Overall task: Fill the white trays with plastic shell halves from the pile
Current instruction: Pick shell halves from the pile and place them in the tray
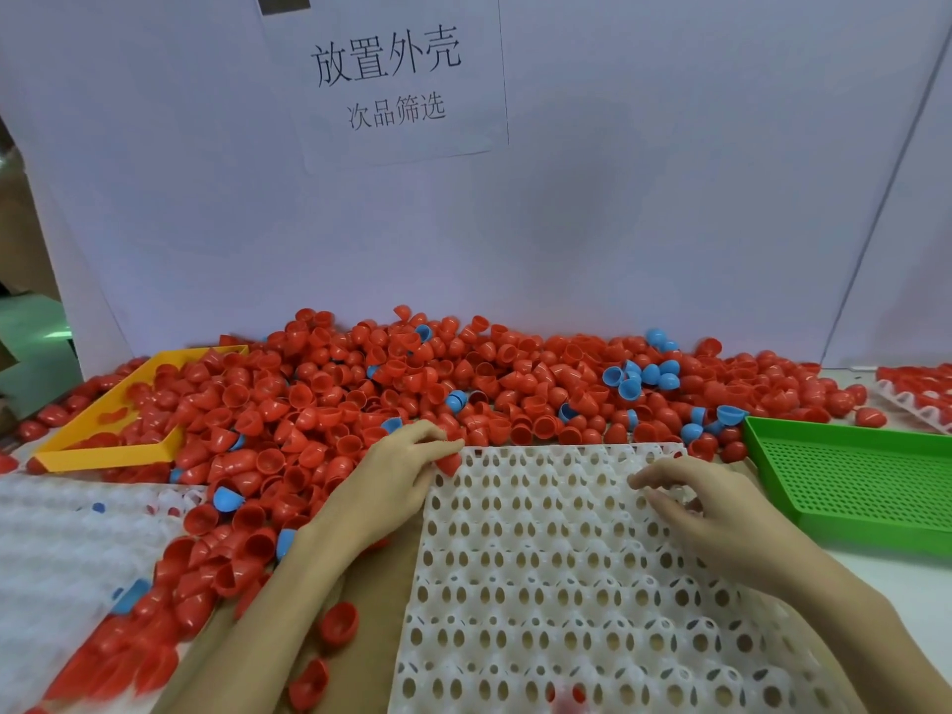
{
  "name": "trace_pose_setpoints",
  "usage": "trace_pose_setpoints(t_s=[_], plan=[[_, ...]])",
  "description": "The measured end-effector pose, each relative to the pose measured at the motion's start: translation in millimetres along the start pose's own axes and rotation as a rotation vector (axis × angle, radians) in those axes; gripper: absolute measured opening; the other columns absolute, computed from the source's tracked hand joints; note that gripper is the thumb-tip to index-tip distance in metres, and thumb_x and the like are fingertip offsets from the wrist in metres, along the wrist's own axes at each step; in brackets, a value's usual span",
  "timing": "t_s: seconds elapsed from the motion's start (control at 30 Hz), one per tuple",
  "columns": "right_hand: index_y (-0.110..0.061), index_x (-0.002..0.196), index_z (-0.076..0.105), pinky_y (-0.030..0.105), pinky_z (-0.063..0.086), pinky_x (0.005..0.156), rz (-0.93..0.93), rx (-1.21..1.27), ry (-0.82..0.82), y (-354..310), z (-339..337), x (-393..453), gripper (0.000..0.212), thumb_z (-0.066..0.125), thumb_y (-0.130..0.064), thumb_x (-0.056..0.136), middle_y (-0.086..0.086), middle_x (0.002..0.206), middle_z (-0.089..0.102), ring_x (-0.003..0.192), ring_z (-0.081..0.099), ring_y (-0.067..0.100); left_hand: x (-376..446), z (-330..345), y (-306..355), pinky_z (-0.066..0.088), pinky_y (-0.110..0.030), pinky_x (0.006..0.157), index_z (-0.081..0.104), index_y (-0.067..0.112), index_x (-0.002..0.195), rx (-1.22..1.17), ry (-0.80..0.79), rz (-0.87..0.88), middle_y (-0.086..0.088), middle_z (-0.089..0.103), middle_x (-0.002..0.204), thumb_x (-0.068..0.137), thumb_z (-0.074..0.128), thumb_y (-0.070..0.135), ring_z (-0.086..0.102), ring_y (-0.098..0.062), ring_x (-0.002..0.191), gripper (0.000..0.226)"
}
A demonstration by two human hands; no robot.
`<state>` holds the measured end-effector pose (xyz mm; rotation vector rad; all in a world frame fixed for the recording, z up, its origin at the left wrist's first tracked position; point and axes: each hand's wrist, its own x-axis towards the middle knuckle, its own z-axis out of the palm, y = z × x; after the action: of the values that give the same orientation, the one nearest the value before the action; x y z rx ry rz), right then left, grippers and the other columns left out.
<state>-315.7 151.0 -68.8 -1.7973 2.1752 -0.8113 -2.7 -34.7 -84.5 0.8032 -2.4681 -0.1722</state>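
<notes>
Seen from the head camera, a white tray [592, 584] lies on the worktop [901, 584] straight in front of the person, its rows of egg-shaped cups almost all unfilled; something red sits at its near edge, too blurred to name. Its far edge butts against the pile of red and blue shell halves [412, 383], presumably so that pieces need only a short carry. The left hand [396, 476] is at the tray's far left corner, fingers curled round a red shell half [451, 462] and lowering it toward a corner cup. The right hand [716, 512] hovers over the tray's far right part, fingers loosely bent and holding nothing that I can see, likely steadying or ready to reach for the next piece. A yellow tray [103, 445] is half buried in the pile on the left, a green perforated tray [850, 481] stands to the right, and another white tray [67, 538] lies at the left. Filling seems barely begun.
</notes>
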Motion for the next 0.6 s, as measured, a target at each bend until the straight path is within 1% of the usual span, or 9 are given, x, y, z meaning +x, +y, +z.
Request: trace_pose_setpoints(t_s=[0.07, 0.13, 0.2, 0.27, 0.37, 0.43, 0.5, 0.53, 0.6], plan=[[-0.030, 0.120, 0.071, 0.024, 0.052, 0.095, 0.000, 0.002, -0.004, -0.3, -0.6, -0.4, 0.020, 0.059, -0.025, 0.105, -0.022, 0.117, 0.066, 0.110, 0.059, -0.003, -6.9, -3.0, 0.0, 0.031, -0.006, 0.106, 0.059, 0.019, 0.148, 0.029, -0.024, 0.015, 0.006, 0.061, 0.141, 0.104, 0.052, 0.001, 0.055, -0.009, 0.131, 0.048], [-0.030, 0.120, 0.070, 0.025, 0.053, 0.097, -0.001, 0.001, -0.011, -0.4, -0.7, -0.9, 0.020, 0.059, -0.026, 0.105, -0.022, 0.118, 0.066, 0.110, 0.059, -0.003, -11.5, -6.6, 1.4, 0.041, -0.021, 0.110, 0.057, 0.017, 0.150, 0.144, -0.035, 0.088, 0.002, 0.060, 0.146, 0.102, 0.055, 0.002, 0.055, -0.015, 0.134, 0.051], [-0.029, 0.121, 0.070, 0.027, 0.053, 0.098, -0.001, -0.003, -0.016, -0.5, -1.4, -1.1, 0.020, 0.058, -0.026, 0.105, -0.021, 0.118, 0.066, 0.111, 0.059, -0.003, -12.6, -10.5, 6.4, 0.053, -0.036, 0.104, 0.062, 0.014, 0.145, 0.269, -0.036, 0.140, -0.005, 0.064, 0.142, 0.096, 0.064, 0.002, 0.061, -0.022, 0.130, 0.050], [-0.029, 0.122, 0.070, 0.026, 0.053, 0.098, -0.002, -0.010, -0.019, -0.7, -2.1, -1.1, 0.021, 0.058, -0.027, 0.105, -0.021, 0.119, 0.066, 0.112, 0.059, -0.003, -11.7, -10.4, 10.3, 0.056, -0.039, 0.101, 0.068, 0.013, 0.139, 0.326, -0.051, 0.158, -0.006, 0.066, 0.140, 0.093, 0.069, 0.004, 0.063, -0.023, 0.129, 0.047], [-0.029, 0.123, 0.069, 0.026, 0.052, 0.099, -0.001, -0.017, -0.027, -1.3, -2.6, -1.1, 0.021, 0.057, -0.027, 0.106, -0.021, 0.119, 0.065, 0.112, 0.059, -0.002, -11.7, -2.8, 12.1, 0.053, -0.039, 0.106, 0.070, 0.013, 0.137, 0.309, -0.061, 0.157, -0.005, 0.065, 0.141, 0.094, 0.065, 0.002, 0.061, -0.022, 0.131, 0.044], [-0.029, 0.123, 0.069, 0.026, 0.052, 0.099, -0.001, -0.019, -0.029, -1.5, -2.7, -1.2, 0.021, 0.058, -0.027, 0.106, -0.021, 0.120, 0.065, 0.113, 0.059, -0.002, -9.3, -1.9, 8.6, 0.050, -0.037, 0.108, 0.072, 0.014, 0.133, 0.205, 0.022, 0.081, -0.003, 0.064, 0.140, 0.097, 0.062, 0.001, 0.059, -0.020, 0.130, 0.040], [-0.030, 0.123, 0.069, 0.026, 0.052, 0.099, -0.001, -0.024, -0.032, -1.4, -3.0, -1.2, 0.021, 0.058, -0.028, 0.106, -0.021, 0.120, 0.065, 0.113, 0.058, -0.002, -7.0, -4.0, 0.8, 0.046, -0.035, 0.109, 0.072, 0.014, 0.131, 0.120, 0.157, -0.071, 0.000, 0.063, 0.137, 0.101, 0.058, 0.004, 0.058, -0.017, 0.128, 0.034], [-0.030, 0.123, 0.069, 0.026, 0.051, 0.100, 0.000, -0.025, -0.033, -1.5, -3.0, -1.1, 0.021, 0.058, -0.028, 0.106, -0.021, 0.121, 0.065, 0.114, 0.058, -0.002, -6.3, -5.9, -5.0, 0.045, -0.037, 0.110, 0.070, 0.014, 0.133, 0.135, 0.204, -0.152, -0.001, 0.062, 0.139, 0.103, 0.057, 0.008, 0.056, -0.018, 0.130, 0.033], [-0.030, 0.123, 0.069, 0.026, 0.051, 0.100, 0.003, -0.025, -0.032, -1.8, -2.9, -1.2, 0.021, 0.058, -0.027, 0.106, -0.020, 0.121, 0.065, 0.114, 0.058, -0.001, -6.9, -8.1, -19.0, 0.038, -0.041, 0.115, 0.064, 0.017, 0.141, 0.214, 0.168, -0.298, -0.002, 0.056, 0.150, 0.107, 0.054, 0.020, 0.049, -0.020, 0.141, 0.035]])
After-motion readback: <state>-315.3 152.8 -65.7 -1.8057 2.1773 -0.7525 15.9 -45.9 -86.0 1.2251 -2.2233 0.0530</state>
